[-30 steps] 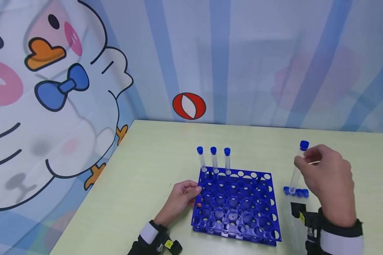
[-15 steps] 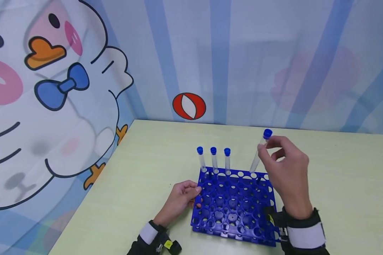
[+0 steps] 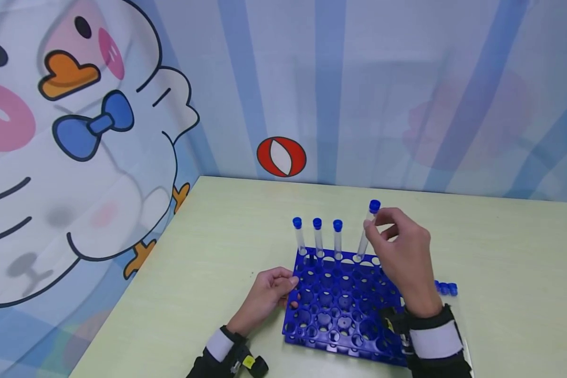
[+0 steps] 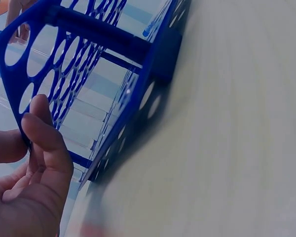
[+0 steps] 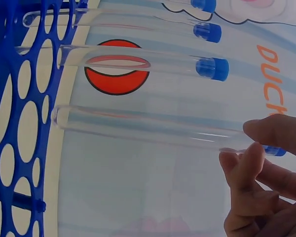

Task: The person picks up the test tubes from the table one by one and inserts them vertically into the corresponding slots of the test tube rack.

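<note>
My right hand (image 3: pixel 403 257) pinches a clear test tube (image 5: pixel 138 129) with a blue cap (image 3: pixel 375 206) just below that cap. The tube leans a little, and its rounded bottom is right at a hole along the back edge of the blue test tube rack (image 3: pixel 345 315). Three more capped tubes (image 3: pixel 318 239) stand upright in that back row, to the left of the held one. My left hand (image 3: pixel 266 291) grips the rack's left edge between thumb and fingers. In the left wrist view the fingers (image 4: pixel 47 138) lie against the perforated top plate.
Several blue-capped tubes (image 3: pixel 446 288) lie on the table right of the rack, partly covered by my right forearm. The pale table (image 3: pixel 227 226) meets a printed cartoon backdrop (image 3: pixel 382 105) at its far edge.
My right hand has carried the test tube leftward from above the lying tubes to the rack's back row, its bottom now at a hole. The left hand keeps its grip on the rack.
</note>
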Tool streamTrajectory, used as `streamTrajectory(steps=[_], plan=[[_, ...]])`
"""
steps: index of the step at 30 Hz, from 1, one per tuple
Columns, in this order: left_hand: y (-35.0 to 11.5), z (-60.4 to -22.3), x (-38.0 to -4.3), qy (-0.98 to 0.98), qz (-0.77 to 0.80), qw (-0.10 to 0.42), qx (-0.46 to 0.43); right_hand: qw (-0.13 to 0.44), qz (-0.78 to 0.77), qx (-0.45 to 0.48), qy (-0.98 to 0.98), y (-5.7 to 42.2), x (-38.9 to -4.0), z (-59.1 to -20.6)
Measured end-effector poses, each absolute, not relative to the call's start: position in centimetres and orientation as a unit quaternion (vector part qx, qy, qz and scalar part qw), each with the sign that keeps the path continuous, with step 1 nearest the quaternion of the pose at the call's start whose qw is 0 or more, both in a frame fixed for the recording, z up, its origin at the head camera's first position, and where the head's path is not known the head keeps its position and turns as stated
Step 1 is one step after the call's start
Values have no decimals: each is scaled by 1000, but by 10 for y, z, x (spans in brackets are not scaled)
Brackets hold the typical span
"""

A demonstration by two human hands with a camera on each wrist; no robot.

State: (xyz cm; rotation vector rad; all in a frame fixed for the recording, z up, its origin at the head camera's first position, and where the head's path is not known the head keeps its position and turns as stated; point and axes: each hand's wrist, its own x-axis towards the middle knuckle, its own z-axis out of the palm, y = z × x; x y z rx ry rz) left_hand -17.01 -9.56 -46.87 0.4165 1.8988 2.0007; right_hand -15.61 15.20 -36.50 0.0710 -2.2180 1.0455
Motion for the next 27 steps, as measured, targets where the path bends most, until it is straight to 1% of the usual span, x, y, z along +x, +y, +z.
streamTrajectory(steps=[3,10,12,15,21,23,25,27], plan=[[-95,-469,-170,672,705,177,145,328,410,26,-850,157,-167,-382],[-94,-455,-165,671,703,179,153,318,373,14,-872,185,-218,-466],[-94,-451,-163,674,700,178,156,318,350,3,-881,189,-227,-482],[-94,-449,-162,675,699,179,155,302,337,-12,-892,189,-231,-493],[-93,-450,-163,676,699,180,149,254,312,-21,-915,186,-230,-495],[-93,-451,-163,677,698,180,149,241,304,-16,-921,184,-225,-488],[-93,-451,-163,678,697,179,150,211,316,-5,-925,177,-212,-465],[-94,-451,-163,677,697,180,151,179,332,2,-926,167,-192,-430]])
